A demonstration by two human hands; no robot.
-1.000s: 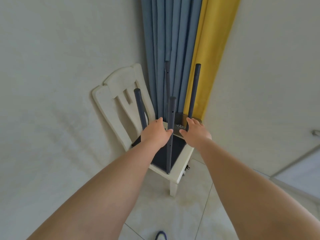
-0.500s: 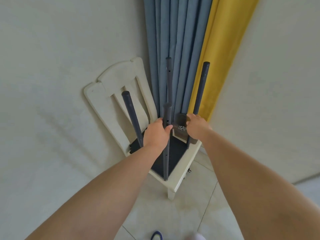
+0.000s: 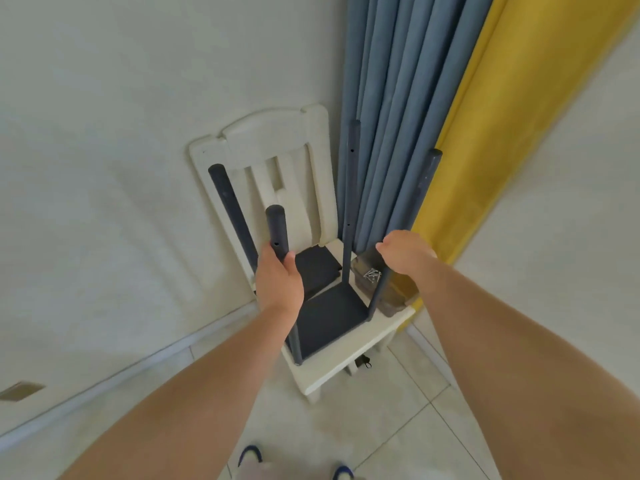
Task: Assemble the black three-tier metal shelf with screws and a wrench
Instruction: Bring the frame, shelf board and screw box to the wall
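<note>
A black shelf frame stands on a white chair: one square black panel (image 3: pixel 329 315) at the bottom with several upright black posts at its corners. My left hand (image 3: pixel 278 278) grips the near-left post (image 3: pixel 277 230) below its top end. My right hand (image 3: pixel 405 252) curls round the right post (image 3: pixel 424 181) about halfway down. Another black panel (image 3: pixel 317 270) lies flat on the seat behind the frame. A clear plastic tub (image 3: pixel 391 296) holding loose silver screws (image 3: pixel 371 274) sits on the seat at the right, beside the frame. No wrench shows.
The white wooden chair (image 3: pixel 346 367) stands in a room corner against a pale wall. Grey-blue curtains (image 3: pixel 391 98) and a yellow curtain (image 3: pixel 512 109) hang right behind it. Tiled floor lies in front, with my blue-edged shoes (image 3: pixel 249 457) at the bottom edge.
The view has swung left and closer. The frame has turned on the seat, so the near post now stands further left. My right hand has closed round the right post.
</note>
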